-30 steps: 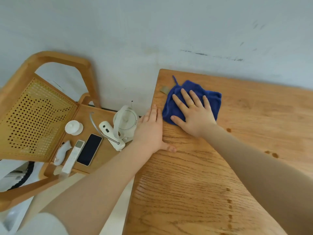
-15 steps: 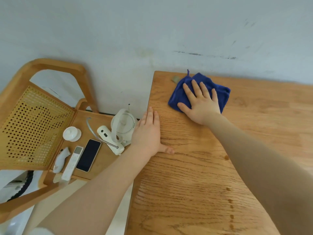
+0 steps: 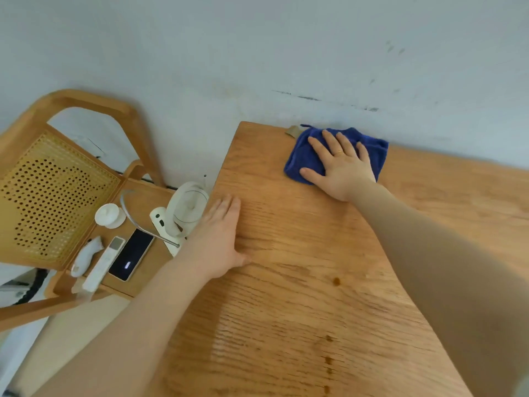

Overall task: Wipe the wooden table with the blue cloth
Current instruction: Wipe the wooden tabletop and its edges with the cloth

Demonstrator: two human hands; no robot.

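The blue cloth [image 3: 303, 156] lies flat at the far edge of the wooden table [image 3: 315, 296], close to the wall. My right hand [image 3: 340, 164] presses down on it with fingers spread, a ring on one finger. My left hand [image 3: 220, 239] rests flat on the table's left edge, fingers together, holding nothing. A small tan tag [image 3: 292, 130] sticks out beside the cloth's far left corner.
A wooden chair [image 3: 57, 179] stands left of the table against the wall. On its seat lie a white kettle [image 3: 186, 210], a round white lid [image 3: 109, 215], a phone [image 3: 131, 254], a white remote [image 3: 103, 265] and a small white object [image 3: 86, 255]. Dark spots [image 3: 336, 281] mark the tabletop.
My right hand has pushed the blue cloth away from me and to the right, up to the table's far edge by the wall. My left hand stayed on the left edge.
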